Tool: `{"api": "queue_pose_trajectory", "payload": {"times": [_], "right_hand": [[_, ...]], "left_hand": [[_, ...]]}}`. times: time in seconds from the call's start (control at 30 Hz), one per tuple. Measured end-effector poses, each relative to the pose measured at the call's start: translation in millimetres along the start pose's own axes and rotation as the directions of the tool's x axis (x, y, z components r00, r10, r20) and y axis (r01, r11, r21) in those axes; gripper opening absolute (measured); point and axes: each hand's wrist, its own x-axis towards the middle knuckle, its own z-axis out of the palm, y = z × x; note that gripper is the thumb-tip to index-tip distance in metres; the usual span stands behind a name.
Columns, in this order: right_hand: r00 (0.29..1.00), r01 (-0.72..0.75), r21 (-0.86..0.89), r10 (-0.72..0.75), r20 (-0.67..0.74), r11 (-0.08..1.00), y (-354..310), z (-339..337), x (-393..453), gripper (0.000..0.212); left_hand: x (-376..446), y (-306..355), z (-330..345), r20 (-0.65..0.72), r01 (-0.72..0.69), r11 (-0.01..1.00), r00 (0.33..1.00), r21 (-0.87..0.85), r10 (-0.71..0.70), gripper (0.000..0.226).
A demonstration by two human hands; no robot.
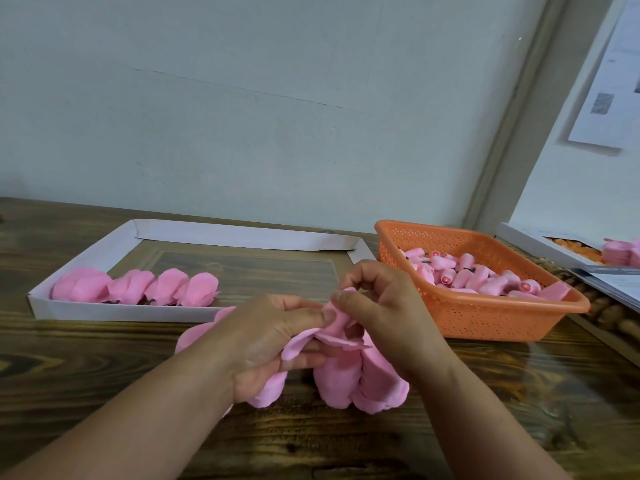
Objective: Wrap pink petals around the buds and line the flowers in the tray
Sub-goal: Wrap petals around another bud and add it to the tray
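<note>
Pinching the gathered top of a pink petal sheet [349, 362] between them, both hands meet just above the worktop [104, 368], in front of the person. The left hand [273, 341] lies at the sheet's nine o'clock, its thumb pressed down on the bunched fabric and its fingers [304, 358] curled underneath, with more pink fabric trailing out beneath the palm. The right hand [384, 310] comes in from three o'clock, thumb and forefinger pinched on the uppermost fold and the remaining fingers bent above it.

The loose lobes of the sheet hang toward six o'clock and rest on the wood, so the flower's long axis seems to run from the pinch at twelve down to the lobes at six. Whether a bud already sits inside the folds cannot be told, as the fabric and fingers hide the core.

The white tray [114, 311] sits at about ten o'clock from the hands, with four finished flowers [138, 285] lined along its near wall from the left corner. The free slot lies just right of the last flower, nearer the left hand. The orange basket [485, 320] of buds [464, 273] stands at two o'clock, close to the right hand. The coming wrap probably turns on the right fingers drawing folds round that twelve-to-six axis.
</note>
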Motion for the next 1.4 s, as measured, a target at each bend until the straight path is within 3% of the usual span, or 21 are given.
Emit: {"api": "queue_pose_trajectory", "payload": {"times": [0.2,0.33,0.5,0.57,0.7,0.83,0.93,1.17,1.3,1.4], "right_hand": [[0.988,0.062,0.013,-0.059,-0.142,0.998,4,2,3,0.019],[1.0,0.009,0.115,-0.008,-0.012,0.993,5,-3,2,0.013],[0.987,-0.02,0.075,0.008,0.161,0.997,7,-14,3,0.011],[0.993,0.033,0.119,-0.046,0.11,0.992,8,-15,4,0.022],[0.992,0.114,0.227,-0.097,-0.084,0.967,10,-23,7,0.012],[0.974,0.023,0.061,-0.036,0.224,0.998,12,-27,4,0.034],[0.953,0.01,0.085,-0.035,0.301,0.996,12,-24,4,0.018],[0.983,0.0,0.155,-0.029,0.184,0.988,9,-16,2,0.009],[0.998,0.019,0.047,-0.021,0.056,0.999,4,-5,-1,0.012],[0.997,0.019,-0.096,-0.025,-0.066,0.995,5,2,1,0.019]], "left_hand": [[0,0,-1,-0.031,0.017,1.0,0.999,0.008,-0.017,0.028],[1,1,-2,-0.032,0.014,1.0,0.999,0.014,-0.013,0.022],[0,2,-3,-0.005,0.011,0.998,1.0,0.054,-0.011,0.017],[-1,2,-3,0.0,0.016,0.999,1.0,0.04,-0.016,0.014],[0,4,-4,0.004,0.041,0.999,0.999,-0.019,-0.041,0.02],[-2,6,-5,0.015,0.052,0.997,0.999,-0.061,-0.051,0.015],[-1,6,-7,0.021,0.066,0.995,0.998,-0.07,-0.064,0.02],[0,4,-5,-0.009,0.043,0.992,0.999,-0.116,-0.044,0.013],[2,0,-1,-0.033,0.013,0.997,0.999,-0.081,-0.016,0.028],[3,-4,1,-0.068,0.0,0.997,0.998,-0.082,-0.006,0.018]]}}
